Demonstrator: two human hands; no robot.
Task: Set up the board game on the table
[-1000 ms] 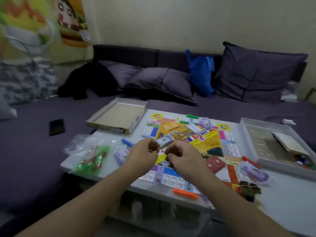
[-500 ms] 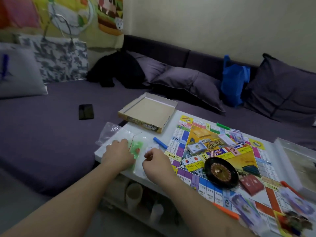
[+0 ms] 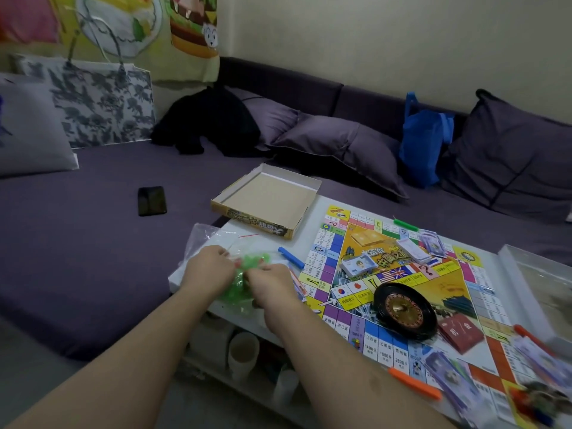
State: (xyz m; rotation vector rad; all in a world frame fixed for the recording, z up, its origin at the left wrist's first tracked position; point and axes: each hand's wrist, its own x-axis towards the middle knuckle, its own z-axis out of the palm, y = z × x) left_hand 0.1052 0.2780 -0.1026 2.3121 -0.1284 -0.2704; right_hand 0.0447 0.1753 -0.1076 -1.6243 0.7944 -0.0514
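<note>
Your right hand (image 3: 268,281) has joined your left hand (image 3: 210,267) at frame centre-left; both pinch the clear bag of green pieces (image 3: 244,274) on the desk (image 3: 309,239) corner. Pull its mouth apart gently, keeping pieces from spilling.

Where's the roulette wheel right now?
In the head view, the roulette wheel sits on the game board, right of both hands, with the red card deck just to its right.

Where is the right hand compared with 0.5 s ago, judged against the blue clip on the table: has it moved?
Yes. The right hand has shifted left, away from the blue clip, onto the bag of green pieces beside the left hand.
</note>
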